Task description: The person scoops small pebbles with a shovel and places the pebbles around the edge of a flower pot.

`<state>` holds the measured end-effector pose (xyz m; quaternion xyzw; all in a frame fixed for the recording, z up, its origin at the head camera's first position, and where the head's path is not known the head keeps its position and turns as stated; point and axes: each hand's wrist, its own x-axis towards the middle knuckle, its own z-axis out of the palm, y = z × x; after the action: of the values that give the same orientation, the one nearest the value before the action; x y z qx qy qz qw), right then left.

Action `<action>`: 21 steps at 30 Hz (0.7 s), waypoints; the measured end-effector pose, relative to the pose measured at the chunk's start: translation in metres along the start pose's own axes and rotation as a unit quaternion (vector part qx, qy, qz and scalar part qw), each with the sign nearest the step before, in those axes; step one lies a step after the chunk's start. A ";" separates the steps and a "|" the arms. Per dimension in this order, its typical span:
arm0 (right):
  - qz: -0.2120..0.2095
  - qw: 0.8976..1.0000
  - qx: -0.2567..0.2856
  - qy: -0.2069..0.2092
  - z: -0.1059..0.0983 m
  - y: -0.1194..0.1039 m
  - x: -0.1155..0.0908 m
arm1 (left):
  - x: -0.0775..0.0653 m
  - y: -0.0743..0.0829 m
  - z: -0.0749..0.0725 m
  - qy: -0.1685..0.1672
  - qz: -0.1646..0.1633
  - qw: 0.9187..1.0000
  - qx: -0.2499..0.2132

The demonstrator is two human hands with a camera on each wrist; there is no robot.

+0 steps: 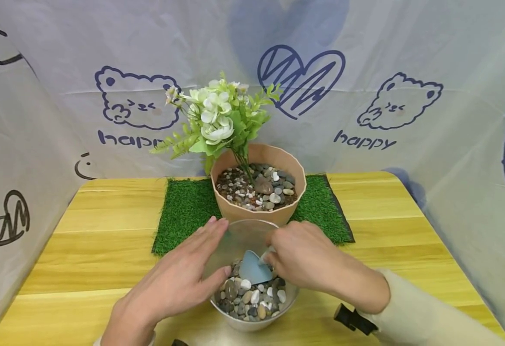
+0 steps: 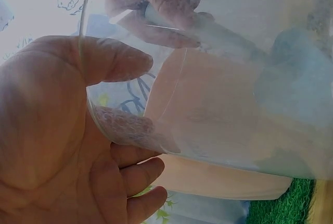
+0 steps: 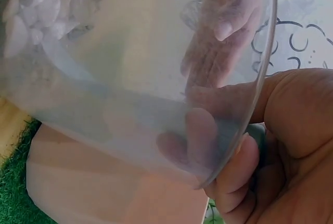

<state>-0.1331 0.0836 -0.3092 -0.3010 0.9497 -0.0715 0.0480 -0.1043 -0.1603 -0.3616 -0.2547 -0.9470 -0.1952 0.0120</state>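
Note:
A clear bowl (image 1: 252, 326) of mixed pebbles (image 1: 252, 300) stands at the table's front middle. My left hand (image 1: 181, 274) holds its left rim, the thumb reaching over the inside. In the left wrist view, the other fingers of this hand (image 2: 57, 114) lie along the rim. My right hand (image 1: 306, 257) grips the handle of a small light blue trowel (image 1: 254, 269) over the bowl's right side. The trowel's blade points down at the pebbles. Through the bowl wall in the right wrist view, the curled right hand (image 3: 281, 146) shows around the handle.
Behind the bowl, a tan planter (image 1: 258, 214) holds soil, pebbles and a white-flowered artificial plant (image 1: 222, 117). It stands on a green turf mat (image 1: 187, 206) on the wooden table (image 1: 105, 240). A printed cloth (image 1: 218, 43) hangs around the table's back and sides.

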 end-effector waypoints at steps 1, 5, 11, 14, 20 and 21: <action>0.002 1.000 0.002 -0.002 0.000 -0.001 0.000 | 0.000 0.000 0.000 -0.001 -0.001 1.000 -0.001; 0.006 1.000 0.011 -0.008 -0.001 -0.003 0.001 | 0.000 0.001 -0.001 -0.001 -0.001 1.000 -0.002; 0.004 0.999 0.030 -0.011 0.000 -0.004 0.001 | 0.000 0.000 0.000 0.001 0.002 1.000 -0.001; 0.005 0.998 0.056 -0.020 0.001 -0.005 0.002 | 0.000 0.000 0.000 0.001 -0.001 1.000 -0.002; 0.018 0.994 0.105 -0.039 0.002 -0.005 0.005 | 0.000 0.000 0.000 -0.001 -0.002 1.000 0.000; 0.018 0.994 0.105 -0.038 0.002 -0.005 0.005 | 0.000 -0.001 0.000 0.000 -0.002 1.000 0.000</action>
<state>-0.1344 0.0768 -0.3109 -0.2797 0.9397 -0.1582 0.1170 -0.1046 -0.1608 -0.3615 -0.2532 -0.9474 -0.1953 0.0112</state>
